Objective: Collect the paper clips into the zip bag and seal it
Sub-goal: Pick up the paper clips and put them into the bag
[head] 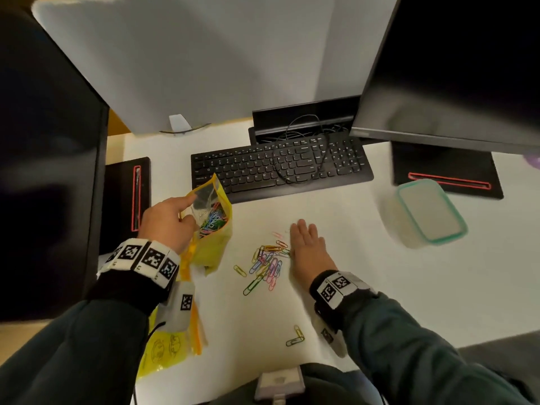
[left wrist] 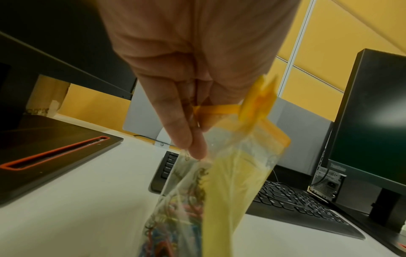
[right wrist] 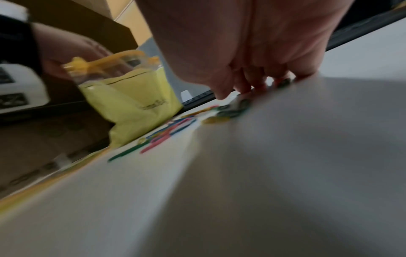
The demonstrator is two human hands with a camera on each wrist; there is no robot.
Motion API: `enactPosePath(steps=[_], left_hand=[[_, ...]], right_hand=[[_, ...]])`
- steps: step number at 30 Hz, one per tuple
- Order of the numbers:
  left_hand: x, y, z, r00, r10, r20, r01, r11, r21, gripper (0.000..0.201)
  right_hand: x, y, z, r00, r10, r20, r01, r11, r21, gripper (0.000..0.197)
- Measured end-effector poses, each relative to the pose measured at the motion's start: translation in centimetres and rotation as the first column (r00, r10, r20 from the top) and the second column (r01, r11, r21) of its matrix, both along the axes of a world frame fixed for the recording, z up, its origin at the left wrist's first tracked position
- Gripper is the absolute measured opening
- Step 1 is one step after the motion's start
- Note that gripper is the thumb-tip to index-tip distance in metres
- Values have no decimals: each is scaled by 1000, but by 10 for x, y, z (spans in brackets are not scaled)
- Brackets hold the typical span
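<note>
Near the desk [head: 336,287] middle our flat, spread right hand [head: 306,247] raked the paper clips [head: 267,263] while our left hand [head: 168,222] pinched the zip bag [head: 214,229] mouth; a hard sweep risked scattering clips off the front edge, or the mouth sagging shut.

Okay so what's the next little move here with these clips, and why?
Probably sweep the right hand leftward, bunching the loose paper clips toward the zip bag. The hand lies flat on the desk beside the pile, and the left hand holds the bag open, already partly filled.
</note>
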State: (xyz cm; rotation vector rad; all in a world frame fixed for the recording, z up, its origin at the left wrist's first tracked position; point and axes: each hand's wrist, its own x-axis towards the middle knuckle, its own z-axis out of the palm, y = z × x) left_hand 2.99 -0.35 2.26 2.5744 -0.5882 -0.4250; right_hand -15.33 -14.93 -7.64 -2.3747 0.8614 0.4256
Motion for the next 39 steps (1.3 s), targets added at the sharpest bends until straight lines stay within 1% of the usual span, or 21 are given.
enactPosePath(steps=[3, 5, 7, 8, 9, 11, 13, 14, 15, 16, 19, 20, 21, 23, 25, 27, 28, 30, 32, 35, 39], left_hand=[[0, 2, 0, 1000, 8, 4, -8, 1000, -1, 42], [2, 4, -1, 1000, 5, 8, -5, 1000, -1, 42], [2, 5, -2, 1000, 4, 2, -4, 1000, -4, 42], [2, 5, -2, 1000, 3, -4, -3, 1000, -7, 42], [2, 5, -3, 1000, 1, -8, -1, 1000, -14, 42], [1, 3, -3, 1000, -9, -8, 9, 1000, -21, 42], [0, 2, -3, 1000, -26, 1, 26, 999, -19, 41], [0, 2, -3, 1000, -30, 6, 30, 999, -17, 41], [0, 2, -2, 1000, -30, 8, 30, 999, -18, 41], [0, 2, -2, 1000, -27, 10, 27, 999, -20, 40], [-1, 2, -3, 1000, -21, 9, 22, 999, -24, 40], [-1, 2, -3, 1000, -21, 7, 22, 999, -25, 40], [-1, 2, -3, 1000, -22, 6, 22, 999, -27, 40], [-1, 2, -2, 1000, -23, 7, 23, 999, -27, 39], [0, 1, -3, 1000, -26, 7, 26, 999, -25, 39], [-1, 0, -3, 1000, -27, 7, 27, 999, -31, 38], [-1, 0, -3, 1000, -28, 7, 28, 999, -35, 38], [-2, -1, -3, 1000, -30, 8, 30, 999, -40, 38], [-2, -1, -3, 1000, -28, 2, 28, 999, -40, 39], [-2, 0, -3, 1000, -22, -6, 21, 999, -41, 39], [-2, 2, -2, 1000, -25, -3, 25, 999, -35, 39]], right_hand=[[4, 15, 2, 992, 124, 31, -126, 991, 48, 71], [-1, 21, 7, 987, 147, 65, -153, 983, 105, 67], [-8, 29, 9, 980, 185, 77, -194, 972, 131, 72], [-10, 36, 9, 959, 276, 65, -282, 955, 95, 78], [-11, 45, 8, 908, 415, 52, -416, 909, 26, 80], [-14, 62, 4, 737, 674, 45, -669, 738, -92, 72], [-19, 70, -2, 574, 819, 23, -810, 571, -133, 64], [-20, 71, -5, 529, 849, -2, -842, 525, -125, 63], [-20, 69, -7, 519, 854, -26, -850, 513, -118, 63], [-18, 64, -10, 535, 843, -58, -842, 526, -119, 63], [-1, 40, -4, 623, 765, -166, -782, 602, -161, 65], [2, 31, 0, 633, 753, -178, -774, 609, -176, 65], [1, 21, 5, 626, 763, -164, -778, 593, -208, 66], [-16, 5, 14, 559, 815, -153, -820, 517, -245, 65], [-49, -9, 11, 457, 874, -164, -875, 409, -258, 60], [-85, -21, 1, 340, 931, -135, -916, 295, -272, 59], [-100, -25, -1, 295, 948, -119, -925, 252, -284, 58], [-116, -29, -6, 252, 959, -127, -938, 210, -277, 58], [-117, -29, -11, 271, 949, -163, -939, 223, -262, 58], [-94, -25, -10, 363, 909, -204, -907, 295, -301, 56], [-50, -22, -3, 524, 815, -247, -843, 457, -284, 58]])
